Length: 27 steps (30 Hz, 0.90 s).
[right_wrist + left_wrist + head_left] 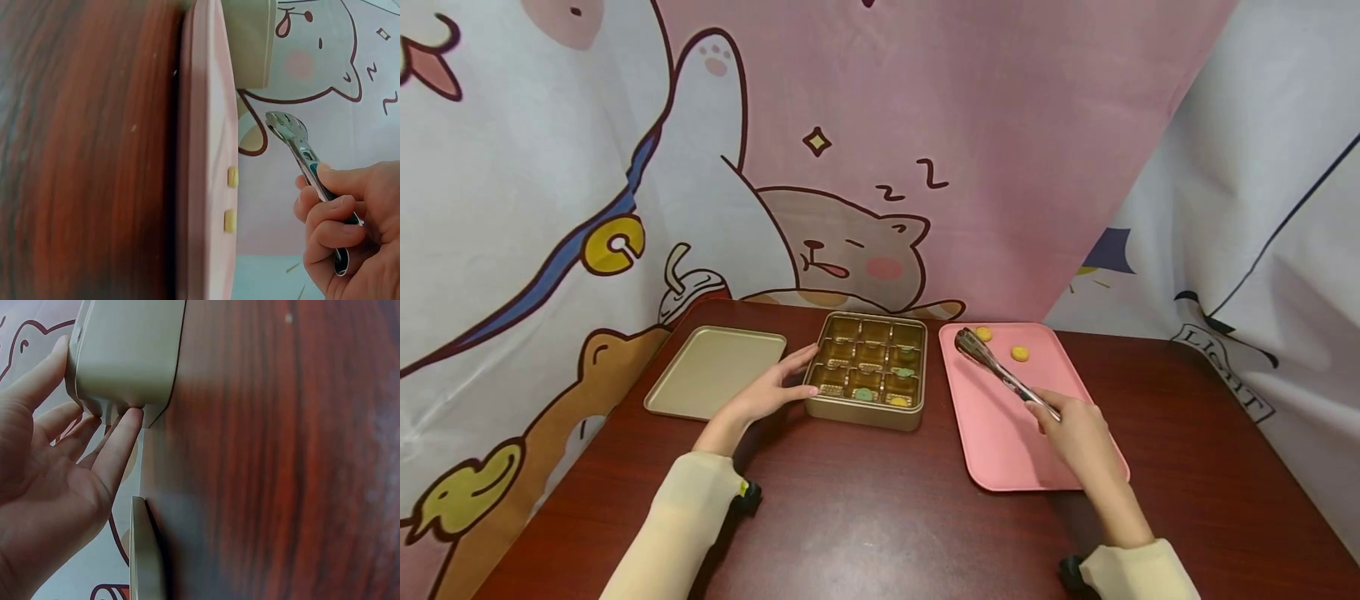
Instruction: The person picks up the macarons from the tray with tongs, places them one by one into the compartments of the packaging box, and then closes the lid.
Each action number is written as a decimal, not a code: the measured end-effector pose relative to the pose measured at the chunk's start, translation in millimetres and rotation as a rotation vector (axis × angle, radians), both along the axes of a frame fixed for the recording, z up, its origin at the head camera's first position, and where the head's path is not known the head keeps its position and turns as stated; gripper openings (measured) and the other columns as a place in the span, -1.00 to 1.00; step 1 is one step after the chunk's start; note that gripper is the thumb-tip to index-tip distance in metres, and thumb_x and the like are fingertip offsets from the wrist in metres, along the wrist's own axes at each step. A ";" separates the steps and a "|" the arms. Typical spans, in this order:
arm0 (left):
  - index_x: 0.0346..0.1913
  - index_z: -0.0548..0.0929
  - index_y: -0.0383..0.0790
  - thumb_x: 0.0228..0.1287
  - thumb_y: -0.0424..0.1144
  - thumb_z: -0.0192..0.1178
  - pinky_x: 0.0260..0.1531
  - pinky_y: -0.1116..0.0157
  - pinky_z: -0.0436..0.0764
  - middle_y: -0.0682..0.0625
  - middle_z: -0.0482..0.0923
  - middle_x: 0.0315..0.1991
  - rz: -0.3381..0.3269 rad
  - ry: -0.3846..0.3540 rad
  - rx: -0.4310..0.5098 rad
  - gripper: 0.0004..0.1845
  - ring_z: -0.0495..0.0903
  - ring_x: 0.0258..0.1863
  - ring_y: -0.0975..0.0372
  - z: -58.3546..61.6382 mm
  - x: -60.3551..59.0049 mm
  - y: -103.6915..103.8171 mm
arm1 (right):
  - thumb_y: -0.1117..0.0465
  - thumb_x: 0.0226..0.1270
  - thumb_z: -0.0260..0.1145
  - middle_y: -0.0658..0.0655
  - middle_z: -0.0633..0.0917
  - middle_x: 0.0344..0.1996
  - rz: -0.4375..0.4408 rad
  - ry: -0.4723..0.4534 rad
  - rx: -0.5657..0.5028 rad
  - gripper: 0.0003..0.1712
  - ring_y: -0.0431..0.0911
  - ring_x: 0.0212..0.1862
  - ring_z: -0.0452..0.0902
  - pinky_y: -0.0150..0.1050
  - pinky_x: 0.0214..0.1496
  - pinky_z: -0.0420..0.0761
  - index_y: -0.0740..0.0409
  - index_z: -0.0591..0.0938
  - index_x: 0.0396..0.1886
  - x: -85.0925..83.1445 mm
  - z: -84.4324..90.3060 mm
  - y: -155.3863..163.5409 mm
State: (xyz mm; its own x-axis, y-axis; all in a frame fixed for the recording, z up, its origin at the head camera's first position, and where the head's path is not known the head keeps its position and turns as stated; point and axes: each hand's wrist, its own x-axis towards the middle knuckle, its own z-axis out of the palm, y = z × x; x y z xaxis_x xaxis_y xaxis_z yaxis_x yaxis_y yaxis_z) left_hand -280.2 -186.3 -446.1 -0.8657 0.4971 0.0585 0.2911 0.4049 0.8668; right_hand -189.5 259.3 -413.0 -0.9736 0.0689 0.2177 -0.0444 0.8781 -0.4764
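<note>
My right hand point(1077, 428) grips metal tongs point(1000, 369), its fingers curled round the handles. The tongs' head point(287, 127) hangs above the far left part of the pink tray point(1000, 442) with nothing visible between its tips. Two small yellow cookies point(1019, 353) lie near the tray's far end. My left hand point(769, 392) rests against the left side of the gold square tin point(863, 413), fingers straight and thumb at the rim. Inside the tin, a divided insert holds green pieces point(864, 394) and a yellow piece point(898, 402) in its front and right compartments.
A flat gold lid point(715, 375) lies on the dark wooden table point(850, 517) to the left of the tin. Behind the table hangs a printed cloth point(1000, 150) with cartoon animals, which also closes off both sides.
</note>
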 end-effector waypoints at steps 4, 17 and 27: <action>0.57 0.05 -0.32 0.40 -0.32 0.20 0.46 -0.27 -0.01 -0.23 -0.13 0.62 0.000 -0.006 0.005 -0.20 0.08 0.52 -0.23 0.9 0.0 0.1 | 0.16 0.40 0.30 0.00 0.63 -0.69 0.031 0.032 -0.009 -0.64 -0.13 -0.57 0.34 -0.26 -0.47 0.28 0.24 0.70 0.10 0.4 3.6 -9.1; 0.57 0.05 -0.32 0.40 -0.32 0.21 0.47 -0.26 -0.01 -0.23 -0.13 0.62 0.000 -0.009 0.002 -0.20 0.07 0.53 -0.22 -2.5 -1.4 -1.0 | 0.16 0.38 0.34 -0.01 0.60 -0.68 0.100 0.041 -0.082 -0.69 -0.19 -0.60 0.29 -0.32 -0.54 0.28 0.15 0.74 0.05 0.2 12.3 -45.8; 0.56 0.07 -0.37 0.38 -0.34 0.22 0.47 -0.25 0.00 -0.30 -0.12 0.61 0.000 0.002 0.024 -0.21 0.09 0.52 -0.24 -2.7 -2.0 -0.2 | 0.16 0.39 0.33 -0.03 0.61 -0.68 0.141 0.031 -0.126 -0.70 -0.23 -0.63 0.26 -0.34 -0.54 0.28 0.10 0.74 0.06 -1.1 12.7 -69.0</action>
State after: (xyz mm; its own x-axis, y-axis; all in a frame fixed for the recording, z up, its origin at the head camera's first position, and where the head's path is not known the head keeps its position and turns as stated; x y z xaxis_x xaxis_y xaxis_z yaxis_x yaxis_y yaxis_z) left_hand -282.2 -186.5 -448.8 -0.8654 0.4958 0.0725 0.2932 0.3838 0.8756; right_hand -190.7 190.4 -400.3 -0.9684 -0.0388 0.2463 -0.1790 0.7958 -0.5784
